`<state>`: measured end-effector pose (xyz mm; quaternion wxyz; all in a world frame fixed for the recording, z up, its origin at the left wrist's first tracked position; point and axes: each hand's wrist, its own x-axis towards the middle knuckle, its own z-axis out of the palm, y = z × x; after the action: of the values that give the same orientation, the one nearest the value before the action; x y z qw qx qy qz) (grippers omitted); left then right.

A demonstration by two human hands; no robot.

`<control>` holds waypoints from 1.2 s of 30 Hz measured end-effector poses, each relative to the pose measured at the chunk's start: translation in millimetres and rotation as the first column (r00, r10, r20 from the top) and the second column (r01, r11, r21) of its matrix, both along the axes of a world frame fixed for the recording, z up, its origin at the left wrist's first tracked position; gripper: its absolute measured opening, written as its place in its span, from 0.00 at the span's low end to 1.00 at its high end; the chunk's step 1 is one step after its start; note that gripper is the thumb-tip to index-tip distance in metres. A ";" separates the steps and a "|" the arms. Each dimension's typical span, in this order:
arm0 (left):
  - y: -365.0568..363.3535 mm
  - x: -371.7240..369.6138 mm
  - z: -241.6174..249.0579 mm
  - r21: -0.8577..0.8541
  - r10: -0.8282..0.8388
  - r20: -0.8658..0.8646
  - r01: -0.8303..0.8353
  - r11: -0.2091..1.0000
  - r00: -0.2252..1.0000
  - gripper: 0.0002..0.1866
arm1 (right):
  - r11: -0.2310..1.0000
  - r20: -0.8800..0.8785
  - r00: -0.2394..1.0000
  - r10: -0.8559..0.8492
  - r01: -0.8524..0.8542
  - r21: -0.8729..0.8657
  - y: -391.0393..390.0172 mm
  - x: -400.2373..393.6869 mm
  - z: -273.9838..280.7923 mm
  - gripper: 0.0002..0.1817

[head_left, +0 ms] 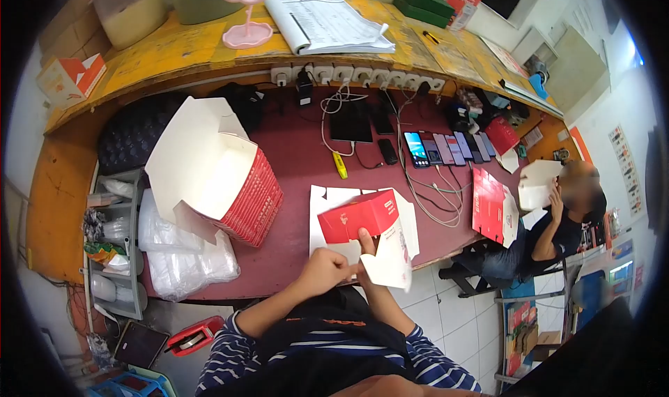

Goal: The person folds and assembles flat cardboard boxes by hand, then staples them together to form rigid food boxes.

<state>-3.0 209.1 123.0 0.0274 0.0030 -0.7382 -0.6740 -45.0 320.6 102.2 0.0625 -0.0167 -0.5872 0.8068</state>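
Observation:
A partly folded red-and-white cardboard box (359,216) lies at the table's front edge, its white flaps spread open. My right hand (367,257) grips its near side, thumb up against the red panel and the fingers hidden behind a white flap. Closed at the box's near left flap is my left hand (325,270), its fingers pinched at the flap's edge. To the left stands a larger open red carton (254,198) with tall white flaps raised.
Clear plastic bags (185,250) lie at the left, beside a grey drawer rack (115,257). Several phones (446,148) stand in a row, with cables (446,202) and a yellow highlighter (339,165) nearby. Another person (550,223) sits at the right, near a flattened red carton (490,205).

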 end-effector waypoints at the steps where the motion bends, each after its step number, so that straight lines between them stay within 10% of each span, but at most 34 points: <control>1: -6.1 8.1 12.5 -0.420 0.023 -0.308 -0.157 0.894 0.951 0.14 | 0.940 -0.047 0.998 0.051 -0.032 0.339 2.7 -5.0 -3.1 0.18; 2: -16.5 13.8 27.2 -0.486 0.157 -0.271 -0.276 0.829 0.950 0.13 | 0.803 -0.080 0.973 0.215 -0.130 0.581 6.1 -10.9 -2.1 0.19; 3: -22.5 9.6 33.7 -0.487 0.177 -0.267 -0.291 0.824 0.947 0.13 | 0.190 -0.127 0.921 0.368 0.059 0.980 6.7 -8.4 8.8 0.20; 5: -35.8 4.8 42.4 -0.397 0.417 -0.391 -0.559 0.728 0.820 0.17 | 0.225 -0.245 0.646 0.723 0.115 0.968 0.9 -21.8 0.4 0.22; 6: -46.8 3.8 33.1 -0.182 0.402 -0.372 -0.490 0.852 0.837 0.21 | 0.546 -0.122 0.684 0.719 -0.448 0.708 -15.0 -15.6 33.1 0.27; 7: -62.1 0.7 13.6 0.047 0.382 -0.370 -0.394 0.918 0.847 0.24 | 0.534 -0.127 0.657 0.743 -0.466 0.705 -32.1 -14.8 63.5 0.27; 8: -79.3 0.7 -13.8 -0.310 0.308 -0.550 -0.532 0.788 0.776 0.25 | 0.290 -0.077 0.564 0.822 -0.299 0.909 -49.0 -15.1 91.6 0.27; 9: -90.5 15.3 7.4 -0.274 0.265 -0.463 -0.421 0.865 0.846 0.23 | 0.033 0.002 0.485 0.874 -0.065 0.997 -62.1 -11.0 109.7 0.27; 11: -97.3 13.8 -1.8 0.556 0.588 -0.022 -0.479 0.679 0.808 0.20 | 0.052 -0.077 0.487 0.870 0.065 0.997 -83.7 0.0 115.4 0.16; 13: -109.0 29.5 14.4 0.656 0.561 0.111 -0.484 0.578 0.820 0.24 | -0.021 -0.089 0.277 0.957 0.372 0.928 -104.5 -2.3 115.2 0.12; 17: -157.3 52.7 -2.5 0.465 0.602 -0.341 -0.427 0.776 0.722 0.25 | 0.165 -0.167 0.007 0.986 0.102 0.981 -156.6 -21.6 122.9 0.10; 18: -170.3 59.6 -5.1 -0.152 0.517 -0.438 -0.628 0.763 0.735 0.22 | 0.167 -0.167 -0.003 0.986 0.102 0.981 -168.0 -25.0 125.1 0.10; 19: -178.2 63.3 -7.5 -0.688 0.408 -0.462 -0.608 0.395 0.788 0.20 | 0.103 -0.103 -0.009 0.995 -0.018 0.995 -179.2 -27.6 127.4 0.11; 31: -194.4 55.3 -18.2 -0.541 0.266 -0.721 -0.760 0.360 0.639 0.05 | 0.061 -0.066 -0.038 0.997 -0.118 0.991 -212.4 -39.7 117.8 0.12; 36: -199.0 50.2 -17.0 -0.449 0.262 -0.764 -0.778 0.441 0.589 0.05 | 0.005 -0.001 0.134 0.991 -0.027 1.000 -217.5 -46.4 101.9 0.11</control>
<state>47.2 10.1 106.0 0.4747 0.0240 -0.8523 -0.2185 -91.4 103.2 204.0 -0.0681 0.6712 -0.7196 0.1645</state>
